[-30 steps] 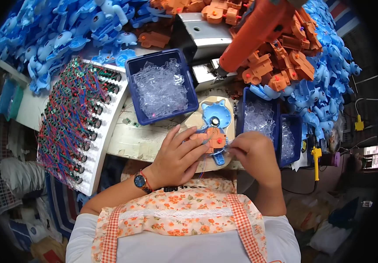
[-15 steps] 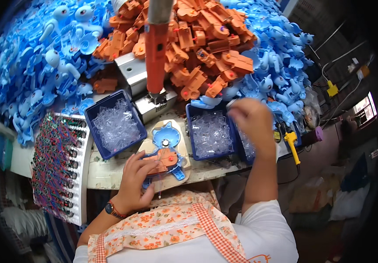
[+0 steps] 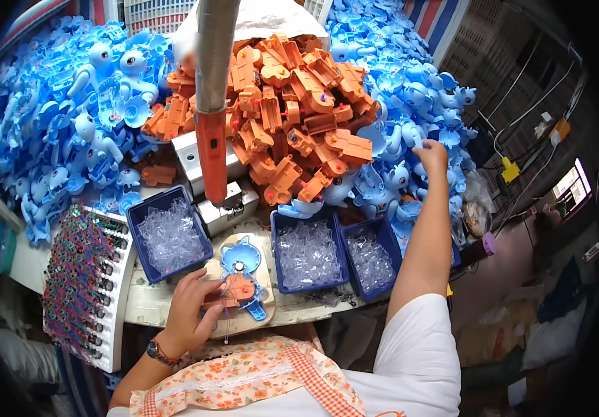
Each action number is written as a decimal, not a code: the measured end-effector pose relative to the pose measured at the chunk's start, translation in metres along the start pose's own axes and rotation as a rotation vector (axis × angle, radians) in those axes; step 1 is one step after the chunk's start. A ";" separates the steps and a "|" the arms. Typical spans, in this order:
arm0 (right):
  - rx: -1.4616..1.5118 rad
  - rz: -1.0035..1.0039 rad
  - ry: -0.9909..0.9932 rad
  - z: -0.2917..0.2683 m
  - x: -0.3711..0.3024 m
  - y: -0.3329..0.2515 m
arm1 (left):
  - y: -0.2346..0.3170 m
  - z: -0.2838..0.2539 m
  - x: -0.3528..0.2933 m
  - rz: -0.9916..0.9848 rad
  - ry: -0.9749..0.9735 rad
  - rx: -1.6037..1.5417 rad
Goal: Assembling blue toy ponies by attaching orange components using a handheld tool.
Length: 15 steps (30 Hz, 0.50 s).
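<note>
My left hand (image 3: 192,306) holds the end of an orange plastic housing (image 3: 239,286) between fingers and thumb. That housing sits in a blue animal-shaped toy shell half (image 3: 254,309), which lies on a light fixture board (image 3: 266,267). A small round metal part (image 3: 239,266) shows in the shell, and a thin wire hangs at the board's near edge. Out to the right, my right hand (image 3: 434,157) is at the heap of blue toy shells (image 3: 400,174), its fingers curled together. What they pinch, if anything, is too small to make out.
An electric screwdriver (image 3: 211,156) hangs in front of a metal block (image 3: 226,212). Blue bins (image 3: 169,273) (image 3: 313,283) (image 3: 377,290) hold clear plastic pieces. At left stands a white foam tray (image 3: 120,306) of wired parts. Orange housings (image 3: 292,118) are heaped at the back.
My right hand has moved from above the right-hand bins, farther out to the blue heap. My left hand stays on the orange housing. The whole view has shifted, showing more of the back.
</note>
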State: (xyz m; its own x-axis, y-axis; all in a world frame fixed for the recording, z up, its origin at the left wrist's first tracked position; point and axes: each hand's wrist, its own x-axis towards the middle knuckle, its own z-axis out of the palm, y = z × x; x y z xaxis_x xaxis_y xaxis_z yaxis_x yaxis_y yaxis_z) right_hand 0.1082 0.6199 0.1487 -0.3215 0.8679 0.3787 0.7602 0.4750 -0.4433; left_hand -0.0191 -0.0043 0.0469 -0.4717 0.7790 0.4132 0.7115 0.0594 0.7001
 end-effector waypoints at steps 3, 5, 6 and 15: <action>0.464 0.027 -0.047 -0.008 0.002 0.004 | 0.002 -0.001 0.002 -0.018 0.004 -0.010; 0.531 0.061 -0.050 -0.020 -0.009 -0.013 | -0.001 -0.003 0.001 -0.006 -0.014 -0.003; 0.524 0.025 0.011 -0.027 -0.010 -0.014 | -0.002 -0.003 0.002 -0.002 -0.020 -0.008; -0.033 -0.196 0.326 -0.070 -0.025 -0.060 | -0.002 -0.006 0.006 0.060 0.056 -0.002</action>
State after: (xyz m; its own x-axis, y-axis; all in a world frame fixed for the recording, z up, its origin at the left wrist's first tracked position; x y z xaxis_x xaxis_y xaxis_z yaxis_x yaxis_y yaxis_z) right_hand 0.1103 0.5600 0.2228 -0.2700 0.6665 0.6949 0.7212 0.6181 -0.3127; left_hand -0.0265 -0.0039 0.0510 -0.4565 0.7447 0.4869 0.7388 0.0124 0.6738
